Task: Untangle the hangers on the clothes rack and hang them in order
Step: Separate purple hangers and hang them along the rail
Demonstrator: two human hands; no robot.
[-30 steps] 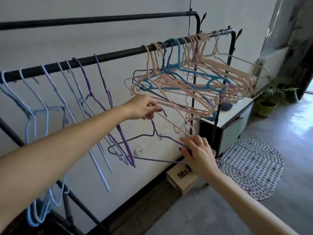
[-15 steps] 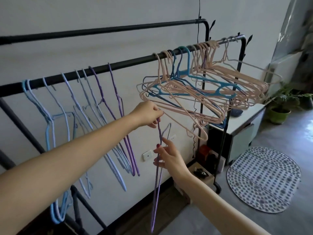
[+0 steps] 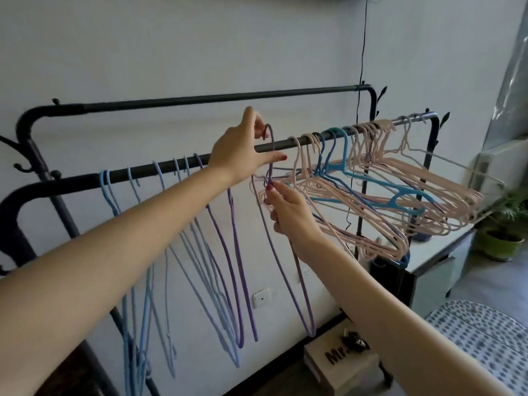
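1. Hangers on the front rail (image 3: 285,144) of the clothes rack fall into two lots: blue and purple ones (image 3: 183,238) hang straight down left of the rail's middle, and a pink and blue tangle (image 3: 371,201) fans out right of it.
2. The purple hanger (image 3: 285,267) being moved hangs between those lots, its long axis nearly vertical, its body well below the rail.
3. The left hand (image 3: 243,150) is the nearer one to the rail; its grip is closed, pinching the hook (image 3: 270,132), which stands just above and in front of the rail, seemingly not yet over it.
4. The right hand (image 3: 288,212) sits just below the rail, its grip closed on the hanger's neck (image 3: 270,181).
5. The hook likely needs to go back and down over the rail.
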